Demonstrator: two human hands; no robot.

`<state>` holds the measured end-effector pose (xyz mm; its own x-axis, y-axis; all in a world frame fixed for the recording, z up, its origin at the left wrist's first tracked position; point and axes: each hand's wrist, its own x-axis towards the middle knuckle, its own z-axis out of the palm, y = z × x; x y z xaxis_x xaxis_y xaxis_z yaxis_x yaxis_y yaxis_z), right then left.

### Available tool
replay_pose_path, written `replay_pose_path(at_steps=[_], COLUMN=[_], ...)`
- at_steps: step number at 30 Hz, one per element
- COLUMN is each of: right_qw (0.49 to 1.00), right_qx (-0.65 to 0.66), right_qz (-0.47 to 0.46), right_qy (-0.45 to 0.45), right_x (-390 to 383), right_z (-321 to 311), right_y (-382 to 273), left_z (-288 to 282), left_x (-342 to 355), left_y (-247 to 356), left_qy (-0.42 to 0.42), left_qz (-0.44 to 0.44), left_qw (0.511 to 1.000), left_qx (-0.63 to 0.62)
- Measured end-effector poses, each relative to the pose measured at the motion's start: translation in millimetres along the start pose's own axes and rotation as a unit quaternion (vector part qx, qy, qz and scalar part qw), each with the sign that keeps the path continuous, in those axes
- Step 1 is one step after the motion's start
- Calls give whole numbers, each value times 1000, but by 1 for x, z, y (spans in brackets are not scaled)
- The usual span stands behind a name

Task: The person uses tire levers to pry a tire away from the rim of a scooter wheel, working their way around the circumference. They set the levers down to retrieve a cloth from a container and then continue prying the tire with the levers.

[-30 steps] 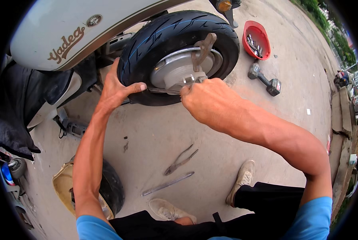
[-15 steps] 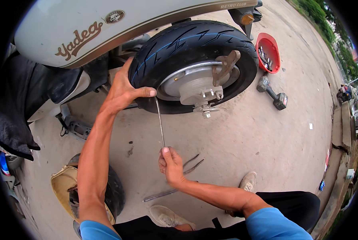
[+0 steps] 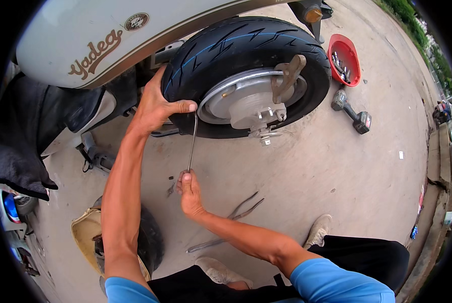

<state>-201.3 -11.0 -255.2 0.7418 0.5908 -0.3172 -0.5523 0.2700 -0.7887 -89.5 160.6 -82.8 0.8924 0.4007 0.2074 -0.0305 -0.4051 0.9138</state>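
The scooter's black tyre (image 3: 221,68), with a blue line round its tread, sits on a silver hub wheel (image 3: 246,103). My left hand (image 3: 155,108) is closed round the tyre's left side, thumb pressed on the sidewall by the rim and fingers hidden behind the tread. Below it, my right hand (image 3: 189,194) grips the lower end of a thin metal tyre lever (image 3: 193,144). The lever's upper tip meets the rim edge just under my left thumb; how deep it sits is hidden. A brown metal bracket (image 3: 288,78) stands out from the hub.
The white scooter body (image 3: 49,45) overhangs the wheel. At right lie a red hard hat (image 3: 356,63) holding sockets (image 3: 341,68) and a cordless impact wrench (image 3: 350,111). More levers (image 3: 210,245) lie near my shoes. A yellow hard hat (image 3: 81,227) and another tyre (image 3: 152,240) are at lower left.
My right hand has moved up and to the left with the lever, whose lower end now points further left. My left hand keeps its hold on the tyre. The view has shifted slightly.
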Motion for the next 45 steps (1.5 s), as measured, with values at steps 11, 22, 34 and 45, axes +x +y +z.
replay_pose_path(at_steps=[11,22,34,45], right_qw=[983,939,935,970], right_qx=[-168,-253,-55,-150], right_qz=[30,71,98,-19], right_qy=[-65,-221,-337,-189], right_x=[23,35,33,52], right_z=[-30,-34,5,17], right_y=[-1,-71,-113,-76], left_z=[17,10,14,9], left_x=[-26,-13,-7,-7], left_y=[-40,2,10,7], left_qy=[37,45,31,10], left_qz=[-66,-8,-23,-69], left_qw=[996,996,999,997], left_qx=[-40,79,9,-33])
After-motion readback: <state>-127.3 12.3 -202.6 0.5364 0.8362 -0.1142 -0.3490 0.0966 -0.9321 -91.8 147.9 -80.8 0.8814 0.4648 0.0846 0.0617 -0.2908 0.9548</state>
